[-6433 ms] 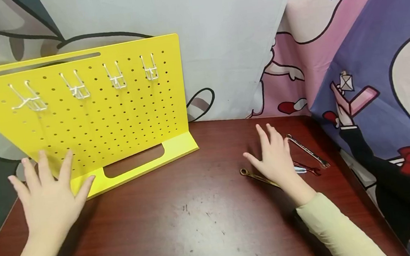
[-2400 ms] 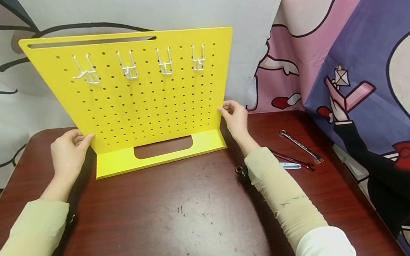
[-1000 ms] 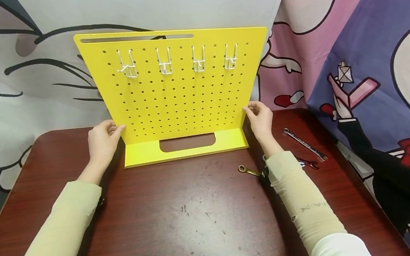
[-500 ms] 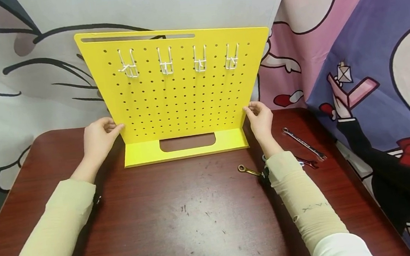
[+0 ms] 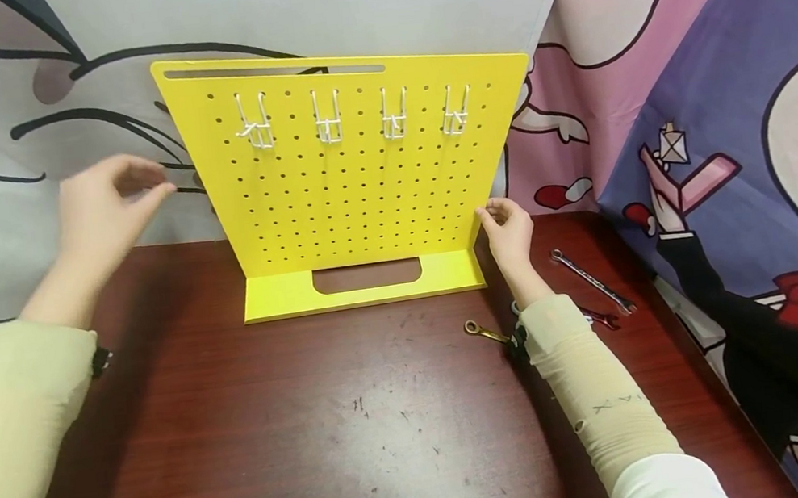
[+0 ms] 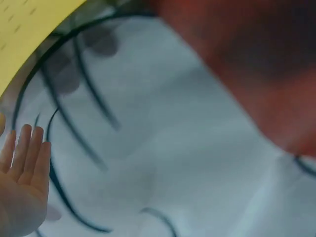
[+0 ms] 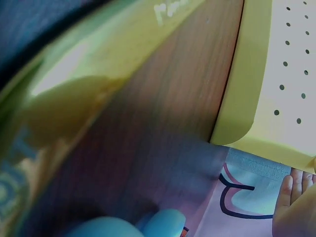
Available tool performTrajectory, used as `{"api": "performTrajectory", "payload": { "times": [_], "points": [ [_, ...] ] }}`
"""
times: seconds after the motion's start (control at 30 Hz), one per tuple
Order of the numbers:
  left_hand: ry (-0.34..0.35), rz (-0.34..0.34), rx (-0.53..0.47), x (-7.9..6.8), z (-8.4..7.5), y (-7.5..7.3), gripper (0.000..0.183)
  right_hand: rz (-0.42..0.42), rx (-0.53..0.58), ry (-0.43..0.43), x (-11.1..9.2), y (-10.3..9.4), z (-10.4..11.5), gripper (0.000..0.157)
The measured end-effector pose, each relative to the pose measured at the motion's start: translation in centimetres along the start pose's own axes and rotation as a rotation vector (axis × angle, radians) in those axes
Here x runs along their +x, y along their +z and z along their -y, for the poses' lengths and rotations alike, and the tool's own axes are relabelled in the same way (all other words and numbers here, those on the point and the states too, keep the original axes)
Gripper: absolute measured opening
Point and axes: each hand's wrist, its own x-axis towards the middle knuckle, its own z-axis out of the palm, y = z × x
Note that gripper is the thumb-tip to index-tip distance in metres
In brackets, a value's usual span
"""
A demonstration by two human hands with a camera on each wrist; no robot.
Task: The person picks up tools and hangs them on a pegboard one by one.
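A yellow pegboard point(image 5: 355, 177) stands on its flat base at the back of the table, with several white wire hooks point(image 5: 329, 130) along its upper part. My right hand point(image 5: 509, 229) pinches its right edge low down, thumb on the front; in the right wrist view the fingers point(image 7: 296, 190) reach behind that edge. My left hand point(image 5: 98, 207) hangs in the air left of the board, apart from it, fingers loosely bent and holding nothing. By my right wrist lies a gold wrench point(image 5: 484, 332), partly hidden by the sleeve.
Right of my right forearm lie a silver wrench point(image 5: 592, 281) and a red wrench point(image 5: 605, 319), the latter partly covered by the arm. Printed cloth point(image 5: 374, 8) hangs close behind the dark red table point(image 5: 315, 420) and along its right side.
The pegboard has been shifted right and squared to face me, both hands on its side edges. Now the left hand has let go and moved up and left; the right has stayed.
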Motion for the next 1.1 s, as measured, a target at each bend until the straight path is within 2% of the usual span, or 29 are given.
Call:
{"api": "performTrajectory", "payload": {
  "times": [0.23,0.33,0.47,0.6,0.8,0.93,1.1],
  "points": [
    [0.0,-0.164,-0.038,2.5,-3.4,-3.1,0.034,0.001,0.015,0.0,0.1,0.0,0.0,0.026],
    [0.01,-0.209,-0.037,3.5,-4.9,-3.7,0.036,0.002,0.023,-0.001,0.0,-0.1,0.0,0.025],
    [0.058,-0.232,-0.004,4.7,-7.1,-4.0,0.036,0.002,0.022,0.0,0.0,-0.1,0.1,0.025],
    [0.137,-0.2,0.027,5.5,-8.9,-3.6,0.037,0.003,0.022,-0.002,-0.1,-0.1,0.2,0.025],
    [0.215,-0.096,0.058,6.3,-10.5,-2.4,0.041,0.005,0.018,-0.004,-0.2,-0.1,0.3,0.025],
    [0.229,-0.048,0.085,6.6,-11.0,-1.4,0.041,0.001,0.016,-0.006,-0.2,-0.1,0.1,0.025],
    [0.189,-0.017,0.122,6.8,-11.0,-0.4,0.042,0.001,0.025,-0.018,-0.1,-0.1,0.1,0.024]
  ]
}}
